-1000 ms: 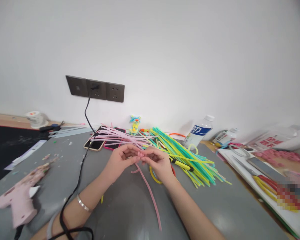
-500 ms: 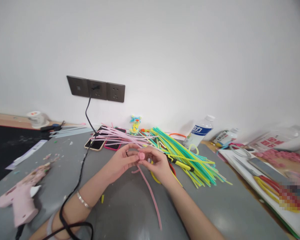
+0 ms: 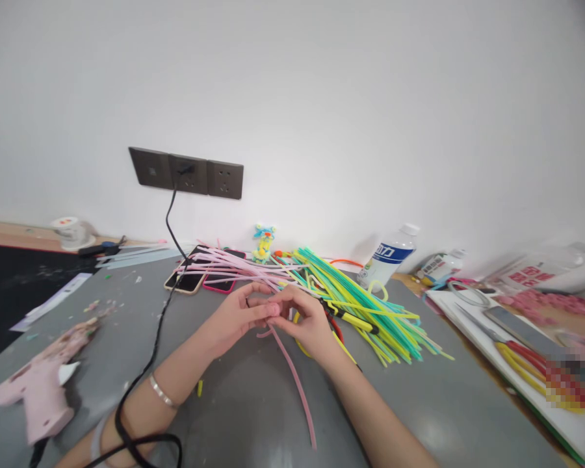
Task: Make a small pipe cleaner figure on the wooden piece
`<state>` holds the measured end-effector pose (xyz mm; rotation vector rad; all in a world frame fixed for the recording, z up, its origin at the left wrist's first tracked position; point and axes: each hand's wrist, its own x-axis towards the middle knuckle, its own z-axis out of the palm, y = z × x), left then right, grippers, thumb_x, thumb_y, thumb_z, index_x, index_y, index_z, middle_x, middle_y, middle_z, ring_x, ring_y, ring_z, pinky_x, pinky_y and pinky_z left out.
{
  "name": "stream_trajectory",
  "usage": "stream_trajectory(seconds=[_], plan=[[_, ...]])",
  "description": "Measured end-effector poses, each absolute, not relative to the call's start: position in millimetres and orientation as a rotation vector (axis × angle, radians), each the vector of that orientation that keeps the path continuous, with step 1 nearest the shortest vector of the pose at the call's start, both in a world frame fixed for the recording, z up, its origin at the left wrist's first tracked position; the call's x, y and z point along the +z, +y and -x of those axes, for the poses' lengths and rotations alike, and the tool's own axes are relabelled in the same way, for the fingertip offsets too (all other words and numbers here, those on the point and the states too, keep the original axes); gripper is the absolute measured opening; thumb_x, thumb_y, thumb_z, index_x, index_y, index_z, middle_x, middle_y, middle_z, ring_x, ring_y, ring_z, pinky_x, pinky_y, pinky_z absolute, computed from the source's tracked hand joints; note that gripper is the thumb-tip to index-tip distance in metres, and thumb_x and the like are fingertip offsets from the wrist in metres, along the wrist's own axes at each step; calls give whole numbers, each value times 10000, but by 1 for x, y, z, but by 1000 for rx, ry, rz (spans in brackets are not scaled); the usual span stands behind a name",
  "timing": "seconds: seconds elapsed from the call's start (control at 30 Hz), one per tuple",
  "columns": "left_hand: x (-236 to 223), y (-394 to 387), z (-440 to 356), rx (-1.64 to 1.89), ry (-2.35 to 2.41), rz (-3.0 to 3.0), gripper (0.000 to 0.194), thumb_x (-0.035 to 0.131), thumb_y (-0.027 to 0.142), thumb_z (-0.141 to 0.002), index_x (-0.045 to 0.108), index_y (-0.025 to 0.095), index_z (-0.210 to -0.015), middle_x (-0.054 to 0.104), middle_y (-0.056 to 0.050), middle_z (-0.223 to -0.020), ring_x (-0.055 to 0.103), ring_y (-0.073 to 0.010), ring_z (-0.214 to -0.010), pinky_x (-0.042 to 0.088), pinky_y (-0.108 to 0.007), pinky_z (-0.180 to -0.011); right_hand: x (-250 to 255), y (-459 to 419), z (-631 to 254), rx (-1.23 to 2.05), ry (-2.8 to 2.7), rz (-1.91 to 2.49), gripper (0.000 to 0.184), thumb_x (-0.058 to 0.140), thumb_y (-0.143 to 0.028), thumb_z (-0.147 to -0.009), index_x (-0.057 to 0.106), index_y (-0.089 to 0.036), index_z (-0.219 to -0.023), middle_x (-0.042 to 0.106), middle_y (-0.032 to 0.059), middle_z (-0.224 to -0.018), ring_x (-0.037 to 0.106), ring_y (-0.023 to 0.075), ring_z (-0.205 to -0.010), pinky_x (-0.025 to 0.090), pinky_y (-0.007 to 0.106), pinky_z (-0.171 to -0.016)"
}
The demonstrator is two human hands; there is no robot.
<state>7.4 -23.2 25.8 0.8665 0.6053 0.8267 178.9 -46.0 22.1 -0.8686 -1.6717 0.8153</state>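
Now: left hand (image 3: pixel 236 316) + right hand (image 3: pixel 306 320) both pinch coiled end of long pink fuzzy pipe cleaner (image 3: pixel 295 379); tail trails over grey tabletop (image 3: pixel 253 416).

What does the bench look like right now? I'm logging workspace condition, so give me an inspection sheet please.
Surface: grey table, small scraps at the left.
Job's things: pink pipe cleaner, upper end coiled between both hands, tail trailing toward the viewer.
Clutter: pile of green and yellow pipe cleaners, pink ones, two phones, water bottle, pink glue gun, scissors.
Grippers: left hand and right hand both pinch the coil.
Cables: black cord runs from the wall socket across the table under the left forearm.
Surroundings: plain white wall.
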Motion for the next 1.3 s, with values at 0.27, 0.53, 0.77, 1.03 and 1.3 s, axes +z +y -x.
stream_trajectory(seconds=[0.27, 0.53, 0.77, 1.03, 1.3], plan=[[28, -24, -7, 790, 598, -835, 400, 857, 231, -655, 529, 183, -878, 694, 2, -757, 620, -109, -627, 457, -218, -576, 26, -48, -178, 814, -1659, 861, 233, 797, -384, -748, 664, -205, -816, 617, 9, -744, 537, 133, -608, 459, 262, -571], [28, -25, -7, 778, 606, -834, 396, 849, 222, -668, 492, 174, -834, 673, 4, -747, 614, -97, -633, 453, -215, -579, 21, -48, -180, 763, -1670, 883, 227, 789, -386, -757, 656, -204, -785, 612, 7, -700, 537, 146, -617, 449, 271, -581], [29, -25, -8, 760, 594, -842, 389, 850, 238, -665, 494, 178, -811, 661, 15, -727, 606, -101, -627, 436, -224, -576, 19, -47, -181, 680, -1684, 896, 214, 797, -367, -751, 659, -204, -735, 639, 11, -648, 568, 159, -610, 455, 282, -574], [27, -23, -6, 772, 584, -831, 352, 831, 213, -698, 502, 175, -819, 659, 15, -747, 614, -91, -645, 467, -216, -610, 20, -47, -180, 790, -1663, 894, 233, 800, -380, -744, 672, -201, -819, 636, 17, -726, 547, 145, -612, 459, 271, -575], [28, -21, -5, 786, 571, -792, 286, 821, 227, -718, 570, 153, -834, 686, -7, -789, 644, -91, -679, 522, -206, -677, 23, -46, -182, 785, -1703, 890, 164, 754, -332, -801, 665, -209, -863, 617, 15, -769, 553, 144, -649, 464, 269, -606]])
